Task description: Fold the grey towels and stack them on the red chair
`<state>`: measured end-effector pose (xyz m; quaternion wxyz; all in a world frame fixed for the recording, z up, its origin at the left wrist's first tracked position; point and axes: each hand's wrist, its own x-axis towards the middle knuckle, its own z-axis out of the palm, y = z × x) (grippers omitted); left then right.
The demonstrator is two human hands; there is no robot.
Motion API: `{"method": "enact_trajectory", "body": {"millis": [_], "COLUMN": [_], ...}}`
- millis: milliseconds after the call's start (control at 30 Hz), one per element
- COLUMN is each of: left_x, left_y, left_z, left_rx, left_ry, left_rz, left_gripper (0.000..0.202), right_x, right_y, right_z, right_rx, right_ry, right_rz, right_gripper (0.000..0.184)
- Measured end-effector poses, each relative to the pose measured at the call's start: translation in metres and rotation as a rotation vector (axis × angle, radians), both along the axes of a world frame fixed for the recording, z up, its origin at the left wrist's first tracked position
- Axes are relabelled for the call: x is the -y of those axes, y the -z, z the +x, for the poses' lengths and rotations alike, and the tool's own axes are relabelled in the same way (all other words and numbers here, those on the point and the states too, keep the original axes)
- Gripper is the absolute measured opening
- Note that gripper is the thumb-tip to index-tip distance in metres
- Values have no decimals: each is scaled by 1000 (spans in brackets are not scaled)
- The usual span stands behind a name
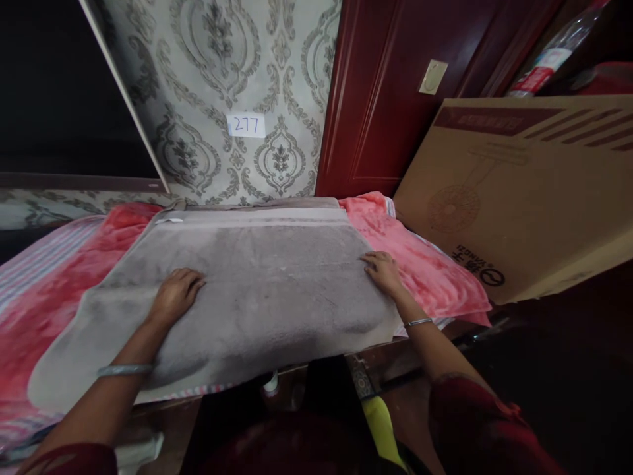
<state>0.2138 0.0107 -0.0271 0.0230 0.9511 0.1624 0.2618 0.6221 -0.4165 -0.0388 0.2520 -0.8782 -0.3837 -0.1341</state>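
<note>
A grey plush towel lies spread before me, with a paler band along its far side and a small white tag at its far left corner. On the left part of the towel rests my left hand, palm down, fingers slightly bent and lying on the fabric. My right hand touches the towel's right edge with its fingers stretched out and a little apart. Beneath the towel is a pink blanket, which shows on both sides along with a striped cloth.
Behind the towel rises a patterned wall with a paper label reading 277. A dark screen stands at the left. To the right are a red door, a large cardboard box and a plastic bottle.
</note>
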Motion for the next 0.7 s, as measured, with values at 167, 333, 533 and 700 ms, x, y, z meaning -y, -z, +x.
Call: {"method": "enact_trajectory", "body": {"millis": [167,333,533,700], "left_x": [3,-9,-17,-10], "left_y": [-5,-14,-25,-31], "left_z": [-7,-35,-53,-55], "left_rx": [-55,-154,-115,-9], "left_ry": [-11,-109,-186,-228], "left_rz": [13,40,33,47], "left_gripper": [34,34,24,25], "right_x": [-4,-4,-6,-1], "right_y": [4,8,1,-9], "right_z": [-14,-11,-13,-14], "right_rx": [154,207,263,302], "right_ry": [30,9,37,50], "right_rz": [-146,-156,-116,-33], "right_gripper": [29,27,29,28]}}
